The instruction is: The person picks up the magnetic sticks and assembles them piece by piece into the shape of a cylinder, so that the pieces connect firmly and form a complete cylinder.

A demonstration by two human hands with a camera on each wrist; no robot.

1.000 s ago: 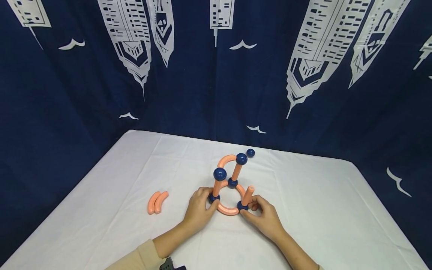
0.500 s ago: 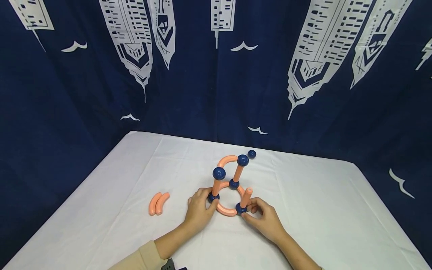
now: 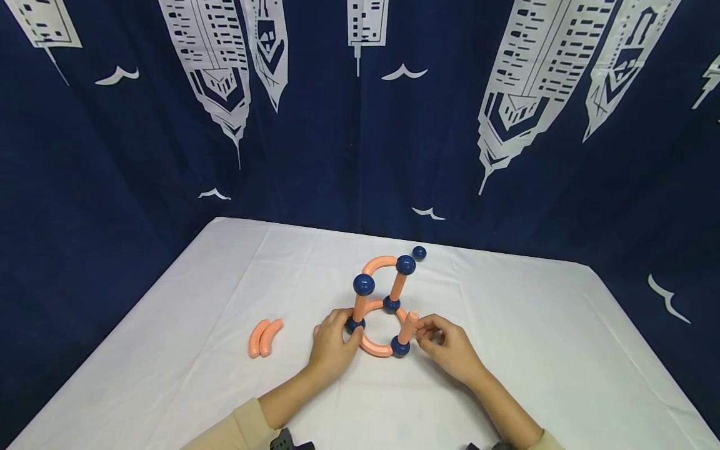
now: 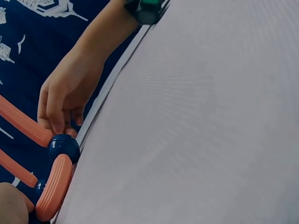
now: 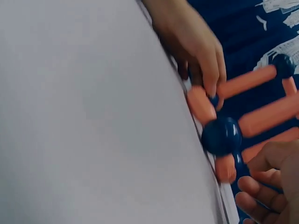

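Observation:
A structure of orange rods and blue balls stands on the white table in the head view. Its base is a ring of curved orange rods (image 3: 375, 347) with blue balls between them. My left hand (image 3: 332, 347) grips the left base ball (image 3: 355, 325) between thumb and fingers. An upright orange rod (image 3: 409, 326) with a bare top rises from the front right ball (image 3: 400, 346). Beside that rod is my right hand (image 3: 450, 350), fingers loosely bent and holding nothing. Two other upright rods carry blue top balls (image 3: 364, 285), joined by a curved rod (image 3: 380, 263).
Two loose curved orange rods (image 3: 264, 338) lie side by side on the table (image 3: 169, 375), left of my left hand. A single blue ball (image 3: 419, 253) sits behind the structure near the back edge. A dark blue printed curtain (image 3: 349, 156) hangs beyond the table.
My right hand has let go of the front right ball and drawn slightly up and right. My left hand keeps its grip on the left base ball.

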